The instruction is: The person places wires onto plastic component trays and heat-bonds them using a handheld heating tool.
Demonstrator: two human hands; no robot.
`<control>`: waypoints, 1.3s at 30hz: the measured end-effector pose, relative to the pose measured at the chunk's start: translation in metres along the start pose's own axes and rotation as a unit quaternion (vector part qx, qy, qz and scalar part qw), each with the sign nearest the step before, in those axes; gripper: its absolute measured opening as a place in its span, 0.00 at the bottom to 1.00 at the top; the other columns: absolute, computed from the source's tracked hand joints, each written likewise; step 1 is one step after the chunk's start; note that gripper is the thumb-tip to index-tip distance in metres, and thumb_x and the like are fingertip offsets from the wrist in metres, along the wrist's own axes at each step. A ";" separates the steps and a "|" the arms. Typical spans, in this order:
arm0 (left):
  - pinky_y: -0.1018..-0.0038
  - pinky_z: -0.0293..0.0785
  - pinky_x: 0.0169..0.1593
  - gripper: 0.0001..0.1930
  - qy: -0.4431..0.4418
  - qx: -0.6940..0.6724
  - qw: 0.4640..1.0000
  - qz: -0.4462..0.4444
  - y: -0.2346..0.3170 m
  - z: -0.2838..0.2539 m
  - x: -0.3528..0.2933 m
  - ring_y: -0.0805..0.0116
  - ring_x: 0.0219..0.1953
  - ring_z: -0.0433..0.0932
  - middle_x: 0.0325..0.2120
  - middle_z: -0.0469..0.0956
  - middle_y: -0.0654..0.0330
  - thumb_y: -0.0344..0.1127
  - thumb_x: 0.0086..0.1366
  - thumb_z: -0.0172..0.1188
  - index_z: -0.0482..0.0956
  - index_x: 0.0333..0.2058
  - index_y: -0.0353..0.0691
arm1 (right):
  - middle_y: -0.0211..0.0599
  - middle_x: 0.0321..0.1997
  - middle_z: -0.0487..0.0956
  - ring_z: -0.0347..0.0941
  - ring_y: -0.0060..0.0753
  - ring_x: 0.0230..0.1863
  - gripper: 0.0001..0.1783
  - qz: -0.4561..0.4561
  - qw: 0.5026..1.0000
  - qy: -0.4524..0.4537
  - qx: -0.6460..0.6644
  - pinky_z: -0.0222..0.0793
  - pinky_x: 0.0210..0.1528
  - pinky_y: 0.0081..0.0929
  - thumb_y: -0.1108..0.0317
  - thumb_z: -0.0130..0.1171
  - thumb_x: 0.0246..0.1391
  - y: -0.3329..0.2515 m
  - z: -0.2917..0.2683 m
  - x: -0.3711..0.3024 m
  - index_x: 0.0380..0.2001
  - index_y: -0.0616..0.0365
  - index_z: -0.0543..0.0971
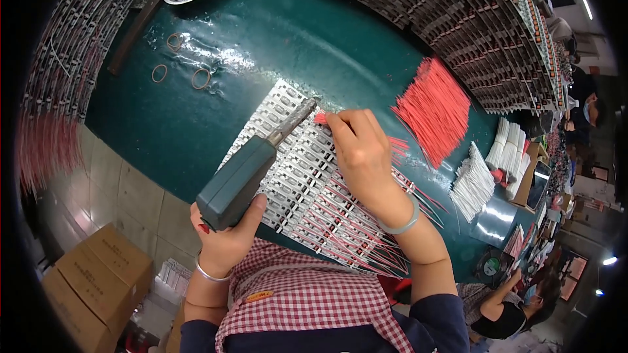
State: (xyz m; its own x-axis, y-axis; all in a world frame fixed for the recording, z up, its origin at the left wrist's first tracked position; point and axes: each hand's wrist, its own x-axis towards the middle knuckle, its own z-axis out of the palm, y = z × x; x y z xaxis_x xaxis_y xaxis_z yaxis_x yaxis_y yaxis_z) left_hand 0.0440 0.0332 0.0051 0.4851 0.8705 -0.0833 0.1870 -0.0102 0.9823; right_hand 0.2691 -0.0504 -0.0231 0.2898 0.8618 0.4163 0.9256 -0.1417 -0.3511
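Green soldering gun [237, 182], grasped in the left hand [224, 243], is best steadied with its tip [313, 102] by the far edge of the white panel [286, 191], the right hand [362, 151] pinching red wires [320, 118] just right.

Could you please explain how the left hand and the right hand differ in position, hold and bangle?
The left hand is lower in the picture than the right hand. The left hand grips a dark green tool; the right hand holds red wires. The left bangle is shiny silver; the right bangle is paler and duller. Both hands are ungloved.
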 end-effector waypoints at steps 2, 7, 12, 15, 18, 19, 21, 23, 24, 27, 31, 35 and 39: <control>0.78 0.75 0.34 0.11 -0.026 0.048 0.997 0.059 0.003 0.002 0.004 0.73 0.28 0.81 0.29 0.84 0.58 0.24 0.53 0.71 0.83 0.36 0.30 | 0.41 0.34 0.77 0.74 0.41 0.34 0.16 0.011 1.000 0.000 0.001 0.73 0.35 0.34 0.83 0.64 0.42 -0.001 -0.001 0.001 0.39 0.65 0.81; 0.77 0.75 0.33 0.10 -0.031 0.067 0.995 0.065 0.003 0.006 0.006 0.72 0.27 0.80 0.29 0.83 0.57 0.23 0.54 0.70 0.82 0.35 0.30 | 0.42 0.35 0.76 0.74 0.41 0.34 0.18 0.003 1.000 0.005 -0.010 0.73 0.34 0.34 0.84 0.62 0.40 -0.002 0.000 0.003 0.39 0.66 0.81; 0.76 0.75 0.34 0.10 -0.034 0.085 0.993 0.070 0.005 0.006 0.008 0.71 0.28 0.80 0.30 0.82 0.56 0.22 0.54 0.69 0.82 0.36 0.30 | 0.44 0.37 0.74 0.72 0.43 0.37 0.20 -0.012 1.000 -0.019 -0.009 0.72 0.36 0.34 0.81 0.58 0.40 0.001 -0.001 0.002 0.41 0.70 0.78; 0.76 0.74 0.34 0.10 -0.039 0.077 0.995 0.055 0.006 0.006 0.007 0.71 0.28 0.79 0.30 0.82 0.56 0.22 0.55 0.69 0.82 0.36 0.30 | 0.43 0.37 0.74 0.72 0.42 0.37 0.20 -0.011 1.000 -0.021 -0.011 0.72 0.36 0.34 0.81 0.58 0.40 0.001 -0.002 0.002 0.41 0.70 0.79; 0.76 0.74 0.33 0.10 -0.045 0.080 0.994 0.052 0.007 0.006 0.007 0.71 0.28 0.79 0.29 0.81 0.57 0.22 0.55 0.69 0.82 0.36 0.30 | 0.43 0.37 0.74 0.72 0.42 0.37 0.19 -0.013 1.000 -0.020 -0.013 0.72 0.35 0.33 0.81 0.58 0.40 0.000 -0.003 0.003 0.41 0.69 0.79; 0.76 0.74 0.33 0.10 -0.051 0.079 0.995 0.043 0.007 0.005 0.007 0.71 0.28 0.79 0.29 0.81 0.57 0.22 0.55 0.68 0.82 0.36 0.30 | 0.43 0.37 0.74 0.72 0.42 0.37 0.19 -0.013 1.000 -0.019 -0.014 0.72 0.35 0.33 0.80 0.58 0.40 0.000 -0.002 0.003 0.41 0.69 0.79; 0.76 0.73 0.33 0.09 -0.057 0.077 0.995 0.032 0.006 0.004 0.007 0.72 0.27 0.78 0.29 0.81 0.57 0.22 0.55 0.68 0.82 0.36 0.30 | 0.43 0.37 0.74 0.72 0.41 0.37 0.19 -0.013 1.000 -0.021 -0.015 0.72 0.35 0.33 0.80 0.59 0.40 -0.001 -0.001 0.003 0.41 0.69 0.79; 0.76 0.73 0.32 0.09 -0.063 0.090 0.992 0.061 0.006 0.004 0.009 0.72 0.27 0.78 0.28 0.81 0.58 0.22 0.55 0.68 0.82 0.37 0.29 | 0.42 0.37 0.74 0.72 0.41 0.37 0.19 -0.012 1.000 -0.023 -0.018 0.72 0.35 0.33 0.80 0.59 0.40 -0.001 -0.002 0.003 0.41 0.69 0.79; 0.76 0.73 0.32 0.09 -0.064 0.090 0.992 0.061 0.007 0.004 0.009 0.72 0.27 0.78 0.28 0.81 0.58 0.22 0.55 0.68 0.82 0.37 0.29 | 0.42 0.36 0.74 0.72 0.41 0.37 0.19 -0.012 0.999 -0.023 -0.021 0.72 0.35 0.33 0.80 0.59 0.40 -0.001 -0.002 0.003 0.41 0.69 0.79; 0.76 0.73 0.33 0.09 -0.071 0.096 0.992 0.043 0.010 0.004 0.009 0.71 0.27 0.78 0.29 0.81 0.57 0.22 0.55 0.68 0.81 0.36 0.29 | 0.42 0.36 0.74 0.72 0.41 0.37 0.19 -0.011 0.999 -0.024 -0.023 0.72 0.35 0.33 0.80 0.59 0.40 -0.001 -0.003 0.003 0.41 0.69 0.79; 0.76 0.75 0.34 0.10 -0.047 0.097 0.992 0.064 0.005 0.001 0.006 0.70 0.28 0.80 0.30 0.82 0.56 0.23 0.55 0.69 0.82 0.37 0.30 | 0.42 0.36 0.73 0.72 0.41 0.37 0.18 -0.013 0.999 -0.020 -0.024 0.71 0.35 0.33 0.80 0.59 0.41 -0.002 -0.002 0.003 0.40 0.69 0.79; 0.76 0.77 0.36 0.12 -0.001 0.087 0.994 0.062 0.002 -0.001 -0.002 0.70 0.29 0.82 0.31 0.84 0.55 0.25 0.54 0.70 0.83 0.39 0.31 | 0.42 0.36 0.73 0.72 0.41 0.37 0.17 -0.013 0.999 -0.019 -0.026 0.72 0.35 0.33 0.80 0.59 0.41 -0.002 -0.001 0.003 0.40 0.69 0.79; 0.75 0.77 0.36 0.13 0.023 0.067 0.997 0.041 0.003 -0.001 -0.006 0.69 0.29 0.82 0.31 0.84 0.55 0.26 0.54 0.71 0.83 0.38 0.31 | 0.42 0.36 0.74 0.72 0.41 0.37 0.17 -0.011 0.999 -0.020 -0.029 0.72 0.35 0.33 0.80 0.59 0.40 -0.002 -0.004 0.004 0.39 0.68 0.78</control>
State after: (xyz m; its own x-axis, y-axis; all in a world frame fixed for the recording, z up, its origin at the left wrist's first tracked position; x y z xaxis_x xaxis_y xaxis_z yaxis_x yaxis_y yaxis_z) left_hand 0.0413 0.0286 0.0087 0.4648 0.8854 0.0078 0.2625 -0.1462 0.9538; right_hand 0.2691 -0.0483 -0.0176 0.2606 0.8838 0.3886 0.9443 -0.1496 -0.2930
